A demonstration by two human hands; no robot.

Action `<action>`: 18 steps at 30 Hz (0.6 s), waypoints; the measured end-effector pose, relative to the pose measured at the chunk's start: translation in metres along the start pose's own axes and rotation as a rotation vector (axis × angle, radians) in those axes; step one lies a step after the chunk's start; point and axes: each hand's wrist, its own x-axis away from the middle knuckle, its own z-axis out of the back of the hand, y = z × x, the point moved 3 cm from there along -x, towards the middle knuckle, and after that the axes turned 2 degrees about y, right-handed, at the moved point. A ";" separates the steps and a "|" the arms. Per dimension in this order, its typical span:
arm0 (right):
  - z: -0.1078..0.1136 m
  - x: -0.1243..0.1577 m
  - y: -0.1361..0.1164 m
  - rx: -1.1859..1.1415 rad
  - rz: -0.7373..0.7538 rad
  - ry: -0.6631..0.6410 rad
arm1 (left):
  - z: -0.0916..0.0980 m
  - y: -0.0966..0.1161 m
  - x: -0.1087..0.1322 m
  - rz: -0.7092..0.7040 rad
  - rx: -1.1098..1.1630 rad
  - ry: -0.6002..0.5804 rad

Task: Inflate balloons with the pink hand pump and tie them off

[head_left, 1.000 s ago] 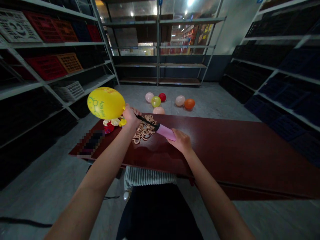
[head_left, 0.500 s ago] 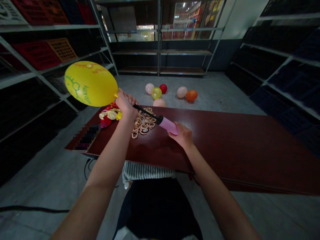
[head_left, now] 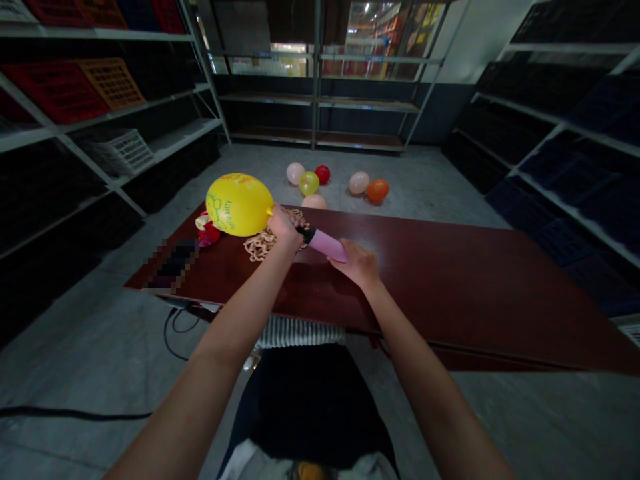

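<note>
My left hand (head_left: 284, 230) is closed around the neck of an inflated yellow balloon (head_left: 239, 204) where it meets the black nozzle of a pink hand pump (head_left: 327, 245). The balloon hangs over the left end of a dark red table (head_left: 450, 280). My right hand (head_left: 357, 264) grips the near end of the pink pump barrel. Under my left hand lies a heap of tan rubber bands (head_left: 260, 245). Flat, uninflated balloons (head_left: 207, 231) in red and yellow lie just left of the yellow balloon.
Several inflated balloons (head_left: 330, 182) lie on the grey floor beyond the table. Metal shelving lines both sides and the back wall, with red and orange crates (head_left: 83, 83) and a white basket (head_left: 120, 151) on the left. A cable (head_left: 175, 327) trails on the floor.
The pump has been pushed together, so the black rod no longer shows. The yellow balloon has swung lower and to the right, nearer the table. Both hands keep their grip.
</note>
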 end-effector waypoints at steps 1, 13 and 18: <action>0.000 0.000 -0.002 0.003 0.011 -0.003 | 0.001 0.007 -0.001 -0.009 0.009 0.014; 0.003 0.002 -0.009 0.020 0.119 0.003 | 0.014 0.118 -0.023 -0.101 0.019 0.011; 0.003 0.001 -0.002 -0.033 0.072 0.045 | -0.012 0.133 -0.008 -0.182 -0.042 -0.052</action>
